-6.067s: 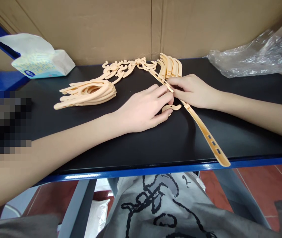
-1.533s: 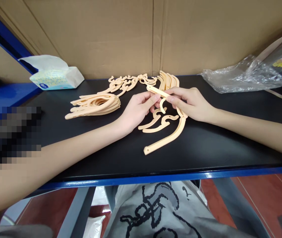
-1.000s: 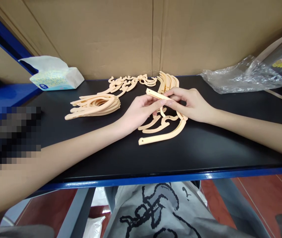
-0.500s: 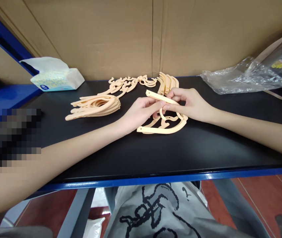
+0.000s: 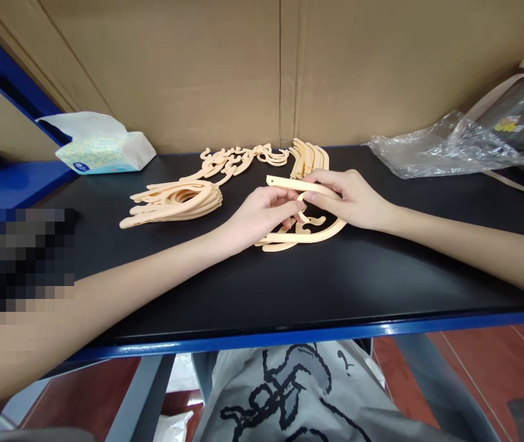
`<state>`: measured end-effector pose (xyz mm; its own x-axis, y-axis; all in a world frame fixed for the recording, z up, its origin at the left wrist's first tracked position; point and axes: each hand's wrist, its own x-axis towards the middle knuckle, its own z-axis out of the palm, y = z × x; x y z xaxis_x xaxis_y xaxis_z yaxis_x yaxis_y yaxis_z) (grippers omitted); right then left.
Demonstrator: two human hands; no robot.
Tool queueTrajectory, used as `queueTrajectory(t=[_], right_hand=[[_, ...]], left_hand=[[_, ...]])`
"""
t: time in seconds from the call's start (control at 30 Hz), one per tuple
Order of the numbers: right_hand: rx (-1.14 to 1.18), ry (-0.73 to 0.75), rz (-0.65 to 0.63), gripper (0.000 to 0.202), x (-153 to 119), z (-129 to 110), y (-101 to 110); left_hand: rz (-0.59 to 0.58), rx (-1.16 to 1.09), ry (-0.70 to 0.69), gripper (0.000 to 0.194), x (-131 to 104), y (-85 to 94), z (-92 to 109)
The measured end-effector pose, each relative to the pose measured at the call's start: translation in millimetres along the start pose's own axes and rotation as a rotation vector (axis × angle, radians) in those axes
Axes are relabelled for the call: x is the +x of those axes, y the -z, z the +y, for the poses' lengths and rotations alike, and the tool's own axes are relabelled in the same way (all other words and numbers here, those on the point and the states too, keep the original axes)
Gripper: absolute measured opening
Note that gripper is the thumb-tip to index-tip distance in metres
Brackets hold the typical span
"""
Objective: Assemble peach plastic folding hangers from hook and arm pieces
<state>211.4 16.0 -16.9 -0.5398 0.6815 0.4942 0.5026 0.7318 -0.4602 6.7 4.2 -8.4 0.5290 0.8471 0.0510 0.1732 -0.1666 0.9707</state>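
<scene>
Head view, beige strip (image 5: pixel 292 183), in right grip (image 5: pixel 358 199)

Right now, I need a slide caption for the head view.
Left hand and right hand hold cream hanger parts over a black tabletop, more curved pieces behind.

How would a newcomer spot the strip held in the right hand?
Start at the black tabletop, then go to the right hand. The pale strip juts leftward from its grip, a small hole near the tip; unlike the nested stack further left, it is held.
</scene>
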Motion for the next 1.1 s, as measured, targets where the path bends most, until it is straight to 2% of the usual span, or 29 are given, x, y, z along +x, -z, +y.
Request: queueTrajectory(t=[0.2, 0.33, 0.43, 0.67, 0.8, 0.97, 1.1], right_hand=[[-0.071, -0.002, 0.013, 0.040, -1, 1, 1], [-0.150, 0.003, 0.024, 0.044, -1, 3, 5], [-0.193, 0.011, -0.004, 0.045, -1, 4, 8], [-0.283, 0.047, -0.074, 0.048, -1, 7, 13], [-0.334, 0.050, -0.080, 0.048, -2, 9, 12], [-0.451, 0.032, -0.136, 0.056, 0, 11, 17], [-0.584, 0.108, -0.224, 0.068, 1, 14, 25]], left_hand=[[-0.056, 0.064, -0.027, 0.015, -3, -0.7, 2], [-0.076, 0.243, -0.097, 0.027, -8, -2.0, 2], [-0.091, 0.389, -0.145, 0.026, -12, -2.3, 0], [-0.001, 0.837, -0.179, 0.022, -18, -4.7, 6], [0.027, 0.963, -0.217, 0.025, -19, -3.1, 8], [-0.003, 1.128, -0.411, 0.016, -21, 0.5, 3], [-0.066, 1.324, -0.623, 0.018, -23, 0.9, 3]])
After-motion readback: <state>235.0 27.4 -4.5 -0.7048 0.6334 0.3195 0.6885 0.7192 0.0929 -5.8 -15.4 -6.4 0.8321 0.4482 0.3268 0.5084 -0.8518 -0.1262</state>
